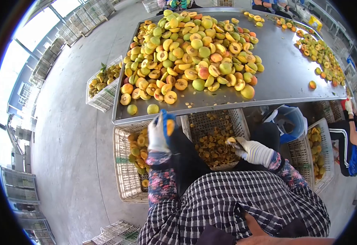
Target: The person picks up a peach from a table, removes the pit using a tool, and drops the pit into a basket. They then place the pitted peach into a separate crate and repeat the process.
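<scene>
My left hand (159,134), in a white glove, grips a blue-edged tool with an orange fruit piece (170,127) against it, just below the table's front edge. To the right, my right hand (256,152), in a striped white glove, pinches a small yellowish piece (231,140) at its fingertips, over the right side of a crate (243,122) of small brown-orange scraps. A large heap of halved and whole peaches (186,53) lies on the metal table (276,77). Left of my lap, a crate (123,179) holds peach pieces.
A blue bucket (293,132) hangs or stands beside my right knee. Crates of fruit stand at the right (329,159) and left (105,98). A co-worker (355,151) sits at the far right. More fruit (323,55) lies along the table's right side.
</scene>
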Demonstrator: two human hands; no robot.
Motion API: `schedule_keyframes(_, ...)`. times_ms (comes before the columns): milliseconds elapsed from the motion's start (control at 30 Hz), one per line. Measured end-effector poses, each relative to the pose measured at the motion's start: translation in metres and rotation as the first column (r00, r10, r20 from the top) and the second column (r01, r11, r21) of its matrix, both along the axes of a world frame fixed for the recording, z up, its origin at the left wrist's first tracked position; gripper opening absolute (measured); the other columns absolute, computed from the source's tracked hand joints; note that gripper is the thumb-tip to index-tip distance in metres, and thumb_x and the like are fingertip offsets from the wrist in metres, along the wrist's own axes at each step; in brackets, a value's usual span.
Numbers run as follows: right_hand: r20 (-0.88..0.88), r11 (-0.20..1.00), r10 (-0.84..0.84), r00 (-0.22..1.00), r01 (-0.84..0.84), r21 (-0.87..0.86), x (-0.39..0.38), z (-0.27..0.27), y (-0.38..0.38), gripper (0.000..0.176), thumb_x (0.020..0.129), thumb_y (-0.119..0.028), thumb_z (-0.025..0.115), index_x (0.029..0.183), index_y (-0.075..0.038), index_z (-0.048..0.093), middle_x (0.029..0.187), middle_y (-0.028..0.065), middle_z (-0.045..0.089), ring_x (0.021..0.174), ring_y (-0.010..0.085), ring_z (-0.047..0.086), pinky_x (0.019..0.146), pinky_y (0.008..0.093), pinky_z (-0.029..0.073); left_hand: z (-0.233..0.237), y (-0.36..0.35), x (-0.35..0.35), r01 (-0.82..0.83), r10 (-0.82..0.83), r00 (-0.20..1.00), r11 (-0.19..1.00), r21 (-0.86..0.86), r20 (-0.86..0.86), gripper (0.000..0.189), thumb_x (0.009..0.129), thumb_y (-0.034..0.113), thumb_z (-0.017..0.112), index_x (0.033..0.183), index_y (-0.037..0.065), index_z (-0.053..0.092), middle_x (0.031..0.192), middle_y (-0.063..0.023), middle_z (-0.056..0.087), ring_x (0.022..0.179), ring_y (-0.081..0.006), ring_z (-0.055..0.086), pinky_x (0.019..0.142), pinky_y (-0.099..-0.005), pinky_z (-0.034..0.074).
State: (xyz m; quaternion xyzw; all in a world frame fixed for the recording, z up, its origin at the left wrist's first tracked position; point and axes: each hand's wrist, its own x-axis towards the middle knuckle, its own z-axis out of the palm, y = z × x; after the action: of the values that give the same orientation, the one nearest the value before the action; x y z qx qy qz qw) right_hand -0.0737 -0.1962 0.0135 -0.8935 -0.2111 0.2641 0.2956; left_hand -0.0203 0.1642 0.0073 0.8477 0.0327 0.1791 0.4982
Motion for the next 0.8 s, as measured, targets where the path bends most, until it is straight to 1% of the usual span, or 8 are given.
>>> schedule_keyframes(33,0.007,0.999,0.023,1.0,-0.023,-0.038,-0.003,0.006,0.001,0.048,0.092,-0.028,0.056,0.131,-0.005,0.038,0.087,0.0269,0.064,0.086,0.0437,0.063,0.075,0.049,0.05,0.013,0.022,-0.003,-0.169,0.126,0.938,0.98,-0.109,-0.321,0.034,0.092,0.031,0.061,0.105,0.0,0.069,0.088,-0.0131,0.072,0.08,-0.0249,0.07,0.073,-0.0341,0.054)
schedule_keyframes(67,0.013,0.996,0.045,0.999,-0.043,-0.077,-0.006,0.008,0.003,0.051,0.092,-0.027,0.057,0.133,-0.005,0.036,0.086,0.0259,0.064,0.084,0.0424,0.064,0.073,0.0484,0.05,0.02,0.039,-0.009,-0.134,0.299,0.89,0.893,0.429,-0.344,0.041,0.089,0.042,0.06,0.106,0.006,0.07,0.093,-0.017,0.071,0.087,-0.0324,0.068,0.078,-0.0403,0.052)
schedule_keyframes(133,0.035,0.988,0.061,0.997,-0.056,-0.144,-0.009,0.007,0.007,0.049,0.09,-0.025,0.057,0.131,-0.005,0.039,0.087,0.0249,0.065,0.083,0.0414,0.064,0.073,0.0479,0.051,0.005,0.074,0.0,-0.021,0.363,0.836,0.771,0.636,-0.412,0.044,0.089,0.046,0.057,0.108,0.009,0.069,0.1,-0.018,0.069,0.096,-0.036,0.064,0.085,-0.0438,0.05)
schedule_keyframes(300,0.194,0.976,0.102,0.976,-0.06,-0.211,-0.002,-0.009,0.015,0.038,0.087,-0.019,0.058,0.12,-0.004,0.049,0.088,0.0204,0.065,0.079,0.0394,0.065,0.07,0.0462,0.052,-0.007,0.058,0.073,0.029,0.098,0.97,0.862,0.507,-0.222,0.038,0.088,0.039,0.059,0.109,0.009,0.068,0.105,-0.019,0.067,0.1,-0.036,0.063,0.085,-0.0431,0.049)
schedule_keyframes(500,0.157,0.971,0.059,0.986,-0.02,-0.238,-0.003,0.002,0.024,0.043,0.089,-0.017,0.054,0.131,-0.014,0.046,0.09,0.021,0.064,0.079,0.0383,0.066,0.069,0.0462,0.052,0.005,-0.009,0.146,0.256,0.272,0.767,0.701,0.666,-0.582,0.067,0.085,0.049,0.062,0.139,0.014,0.043,0.137,-0.0195,0.05,0.122,-0.0329,0.054,0.099,-0.0431,0.046)
schedule_keyframes(567,0.162,0.98,0.054,0.985,-0.021,-0.198,-0.005,0.009,0.022,0.047,0.091,-0.017,0.05,0.137,-0.022,0.042,0.094,0.0224,0.064,0.08,0.0391,0.065,0.071,0.0468,0.052,-0.014,-0.014,0.165,0.26,0.268,0.763,0.706,0.659,-0.588,0.064,0.085,0.043,0.065,0.138,0.015,0.043,0.136,-0.0178,0.05,0.121,-0.0322,0.056,0.096,-0.0425,0.048)
schedule_keyframes(700,0.157,0.992,-0.005,0.988,0.024,-0.123,-0.003,0.015,0.021,0.049,0.09,-0.018,0.052,0.138,-0.016,0.039,0.099,0.0225,0.065,0.087,0.0408,0.064,0.075,0.0453,0.051,-0.024,-0.022,0.167,0.207,0.185,0.852,0.74,0.64,-0.49,0.072,0.077,0.032,0.076,0.138,0.01,0.044,0.131,-0.0173,0.056,0.118,-0.0322,0.058,0.097,-0.0408,0.048)
schedule_keyframes(800,0.2,0.997,-0.04,0.979,0.052,-0.054,-0.001,0.012,0.017,0.049,0.09,-0.018,0.054,0.135,-0.01,0.039,0.097,0.0232,0.065,0.087,0.0409,0.064,0.075,0.0458,0.051,-0.034,-0.016,0.168,0.201,0.029,0.835,0.914,0.353,-0.55,0.072,0.071,0.028,0.083,0.132,0.006,0.052,0.124,-0.0181,0.062,0.116,-0.03,0.059,0.099,-0.0394,0.046)
